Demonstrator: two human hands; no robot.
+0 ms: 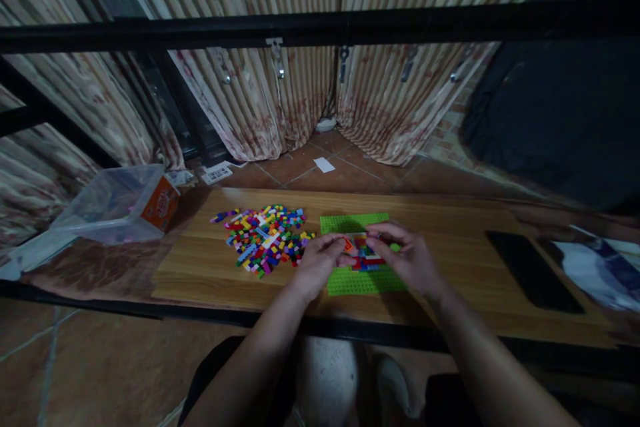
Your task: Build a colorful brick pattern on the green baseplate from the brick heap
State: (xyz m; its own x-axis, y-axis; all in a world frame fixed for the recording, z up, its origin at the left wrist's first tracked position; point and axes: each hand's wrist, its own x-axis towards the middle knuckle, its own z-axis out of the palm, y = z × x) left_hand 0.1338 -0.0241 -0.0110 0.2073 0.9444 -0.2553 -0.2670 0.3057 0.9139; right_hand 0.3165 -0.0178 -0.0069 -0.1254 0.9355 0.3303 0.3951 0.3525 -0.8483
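A bright green baseplate (345, 283) lies on the wooden board in front of me. On its middle stands a low build of toy bricks (367, 265) in red, blue and other colours, partly covered by my fingers. My left hand (320, 261) is closed at the build's left side, with an orange brick (349, 246) between thumb and fingertips. From the right, my right hand (413, 259) reaches over the build, its thumb and fingers pinched together near the top. Whatever that pinch holds is too small and dim to make out.
A heap of loose coloured bricks (270, 237) spreads over the board (200, 273) left of the baseplate. Farther left stands a clear plastic box (113, 207) with an orange label. A dark flat slab (533, 270) lies at the right. A black bar (310, 28) crosses beyond the board.
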